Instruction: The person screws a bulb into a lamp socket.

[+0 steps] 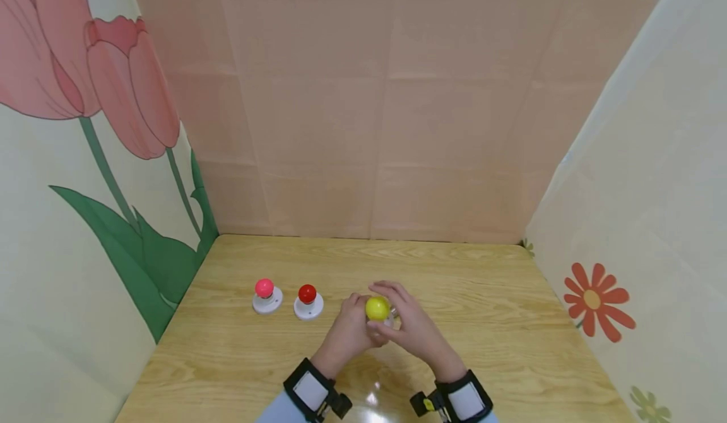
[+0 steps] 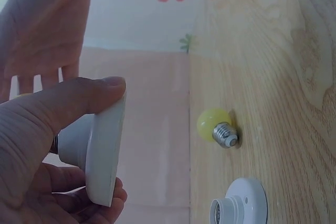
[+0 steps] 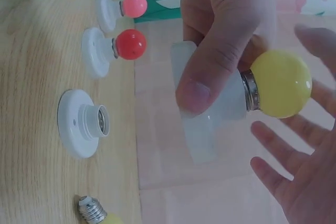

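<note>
My left hand (image 1: 351,331) grips a white lamp holder (image 3: 202,142) by its round base, thumb pressed on the rim and fingers behind it. A yellow bulb (image 3: 281,84) sits in that holder's socket, a bit of its metal thread showing. Around the yellow globe, my right hand (image 1: 420,331) has its fingers spread and slightly bent, with gaps visible between them and the bulb in the right wrist view. Below the hands on the table lie a second yellow bulb (image 2: 212,123), on its side, and a white lamp holder with a bare socket (image 3: 73,124).
On the wooden table (image 1: 227,372), to the left, stand a holder with a pink bulb (image 1: 264,288) and one with a red bulb (image 1: 307,294). A pinkish-brown sheet (image 1: 375,107) hangs behind, with flower-printed sheets on both sides.
</note>
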`<move>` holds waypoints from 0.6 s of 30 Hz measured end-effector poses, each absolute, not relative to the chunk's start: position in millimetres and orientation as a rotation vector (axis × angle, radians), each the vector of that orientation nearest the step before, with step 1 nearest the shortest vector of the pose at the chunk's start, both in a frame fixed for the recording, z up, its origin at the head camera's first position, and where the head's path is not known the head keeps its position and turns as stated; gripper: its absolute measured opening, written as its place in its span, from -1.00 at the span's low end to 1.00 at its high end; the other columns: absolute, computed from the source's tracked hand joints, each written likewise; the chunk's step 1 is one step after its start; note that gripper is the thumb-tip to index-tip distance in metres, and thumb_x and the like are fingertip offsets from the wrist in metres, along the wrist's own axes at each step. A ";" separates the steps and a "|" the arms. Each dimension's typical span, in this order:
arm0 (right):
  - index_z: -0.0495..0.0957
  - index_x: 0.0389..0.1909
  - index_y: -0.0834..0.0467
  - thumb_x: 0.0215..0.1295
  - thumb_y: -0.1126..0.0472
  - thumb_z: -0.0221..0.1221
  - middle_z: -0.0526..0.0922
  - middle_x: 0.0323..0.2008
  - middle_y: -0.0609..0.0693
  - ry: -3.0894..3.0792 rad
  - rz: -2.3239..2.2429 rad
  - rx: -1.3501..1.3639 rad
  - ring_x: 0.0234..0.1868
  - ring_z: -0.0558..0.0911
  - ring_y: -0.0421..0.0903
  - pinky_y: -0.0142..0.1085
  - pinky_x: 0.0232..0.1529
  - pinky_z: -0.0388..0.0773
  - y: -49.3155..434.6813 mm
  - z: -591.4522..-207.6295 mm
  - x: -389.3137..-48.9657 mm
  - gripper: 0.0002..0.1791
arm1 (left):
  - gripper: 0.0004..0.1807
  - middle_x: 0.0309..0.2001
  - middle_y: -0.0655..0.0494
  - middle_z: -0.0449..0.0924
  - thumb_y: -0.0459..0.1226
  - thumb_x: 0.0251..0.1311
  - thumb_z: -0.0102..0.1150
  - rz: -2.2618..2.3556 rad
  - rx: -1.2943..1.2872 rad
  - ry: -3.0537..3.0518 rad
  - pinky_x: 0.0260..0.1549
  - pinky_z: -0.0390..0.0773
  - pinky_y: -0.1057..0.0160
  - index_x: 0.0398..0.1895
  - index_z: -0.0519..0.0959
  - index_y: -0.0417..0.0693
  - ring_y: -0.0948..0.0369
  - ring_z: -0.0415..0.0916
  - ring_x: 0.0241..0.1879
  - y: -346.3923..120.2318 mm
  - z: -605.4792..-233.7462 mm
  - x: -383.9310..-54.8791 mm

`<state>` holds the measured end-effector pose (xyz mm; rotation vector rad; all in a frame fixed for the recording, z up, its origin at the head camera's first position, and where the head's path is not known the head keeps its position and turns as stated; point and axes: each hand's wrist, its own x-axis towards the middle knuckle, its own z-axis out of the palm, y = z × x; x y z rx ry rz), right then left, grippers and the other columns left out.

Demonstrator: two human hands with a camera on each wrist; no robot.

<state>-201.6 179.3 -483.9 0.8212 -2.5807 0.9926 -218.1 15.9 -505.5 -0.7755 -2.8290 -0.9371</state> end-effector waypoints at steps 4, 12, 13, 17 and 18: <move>0.28 0.39 0.02 0.31 0.01 0.20 0.30 0.39 -0.03 -2.562 0.998 0.897 0.37 0.34 0.07 0.10 0.23 0.38 181.9 -484.1 -201.4 -0.35 | -0.32 -0.11 0.13 0.63 -0.10 -0.23 0.57 -0.986 -0.749 -2.845 0.03 0.44 0.06 0.06 0.54 -0.04 0.17 0.43 -0.09 16.4 -506.1 -219.3; 0.31 0.38 0.02 0.37 0.10 0.15 0.41 0.32 0.00 -2.598 1.037 0.920 0.32 0.41 0.03 0.04 0.24 0.40 184.5 -488.4 -200.7 -0.43 | -0.22 -0.05 0.15 0.62 -0.12 -0.25 0.58 -1.026 -0.736 -2.846 0.08 0.40 0.02 0.16 0.49 -0.02 0.17 0.41 -0.06 16.0 -504.9 -218.2; 0.32 0.37 0.04 0.36 0.10 0.15 0.42 0.31 0.00 -2.598 1.055 0.920 0.31 0.42 0.03 0.03 0.24 0.40 184.4 -488.5 -200.8 -0.44 | -0.22 -0.06 0.15 0.62 -0.12 -0.25 0.58 -1.021 -0.739 -2.846 0.08 0.40 0.03 0.16 0.49 -0.02 0.17 0.40 -0.06 15.9 -504.9 -218.2; 0.41 0.29 0.04 0.34 0.08 0.18 0.50 0.22 -0.07 -2.593 1.100 0.901 0.24 0.48 -0.04 -0.01 0.17 0.48 182.9 -487.6 -201.4 -0.49 | -0.22 -0.06 0.16 0.62 -0.11 -0.28 0.60 -1.012 -0.735 -2.852 0.03 0.42 0.07 0.14 0.50 0.00 0.18 0.39 -0.08 15.7 -505.6 -218.1; 0.43 0.27 0.02 0.33 0.06 0.19 0.52 0.18 -0.11 -2.593 1.103 0.889 0.21 0.49 -0.07 -0.03 0.14 0.50 182.3 -487.4 -201.7 -0.51 | -0.22 -0.06 0.16 0.62 -0.10 -0.28 0.60 -1.005 -0.737 -2.856 0.02 0.42 0.08 0.14 0.51 0.02 0.19 0.39 -0.08 15.8 -506.1 -218.3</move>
